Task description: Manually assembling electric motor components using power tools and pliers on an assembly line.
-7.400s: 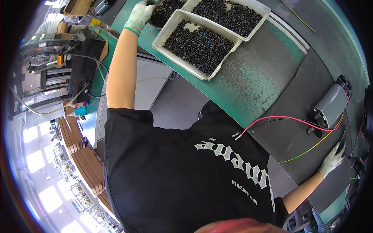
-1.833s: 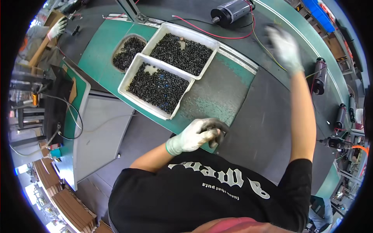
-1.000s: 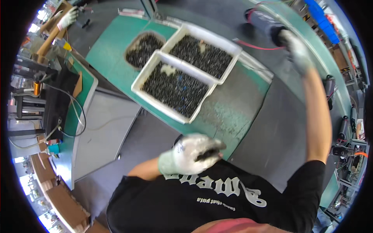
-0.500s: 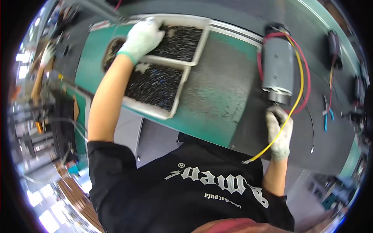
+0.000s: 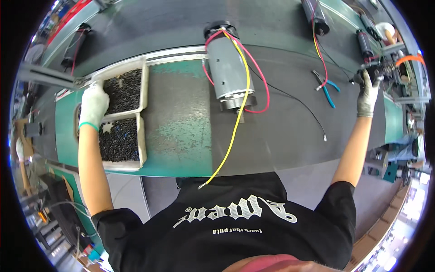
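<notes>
My left hand (image 5: 94, 103), in a white glove, is at the left edge of the far tray (image 5: 145, 86) of small black parts. Its fingers are curled together; whatever they hold is hidden. In front of that tray lies a second tray (image 5: 142, 147) of similar dark parts. Far to the right, my gloved right hand (image 5: 368, 97) is closed on a black power tool (image 5: 375, 72) with an orange hose (image 5: 410, 59). Between my hands a grey cylindrical electric motor (image 5: 229, 68) lies on the bench, its shaft toward me. Red, yellow and black wires come from its far end.
Blue-handled pliers (image 5: 327, 90) lie right of the motor. The yellow wire (image 5: 233, 136) reaches past the bench's front edge. Other motors (image 5: 315, 18) lie at the back right, and another (image 5: 74, 47) at the back left. A co-worker's hand (image 5: 19, 149) shows at far left.
My right hand has left the motor's shaft end and moved right to the power tool. My left hand has stayed at the trays and is more curled. The view has turned right.
</notes>
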Demonstrator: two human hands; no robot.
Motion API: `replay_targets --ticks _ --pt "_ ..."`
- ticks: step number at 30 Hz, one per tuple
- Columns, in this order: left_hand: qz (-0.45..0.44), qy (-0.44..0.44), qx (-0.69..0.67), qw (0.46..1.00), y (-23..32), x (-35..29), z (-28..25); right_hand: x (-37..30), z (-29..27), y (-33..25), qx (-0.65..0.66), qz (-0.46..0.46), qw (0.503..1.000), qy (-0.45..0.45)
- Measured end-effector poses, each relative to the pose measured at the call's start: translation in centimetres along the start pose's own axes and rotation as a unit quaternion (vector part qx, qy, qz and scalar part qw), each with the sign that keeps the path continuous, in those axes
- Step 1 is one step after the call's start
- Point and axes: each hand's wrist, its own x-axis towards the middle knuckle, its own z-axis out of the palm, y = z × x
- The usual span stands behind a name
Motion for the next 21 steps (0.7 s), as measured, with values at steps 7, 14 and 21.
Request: replay_targets --ticks 7,14,21 --pt "-0.046 -0.008 -0.041 0.998 1.8 -0.6 -1.0 4.0 -1.7 -3.0 -0.194 -0.035 0.962 -0.191" --pt "-0.029 -0.043 -0.027 0.998 1.6 -1.3 -1.5 -12.2 7.7 -11.2 0.195 0.028 0.967 -0.163" --pt "-0.031 -0.018 -0.049 0.998 0.9 -1.7 -1.3 -19.1 15.0 -12.5 0.386 0.092 0.884 -0.246"
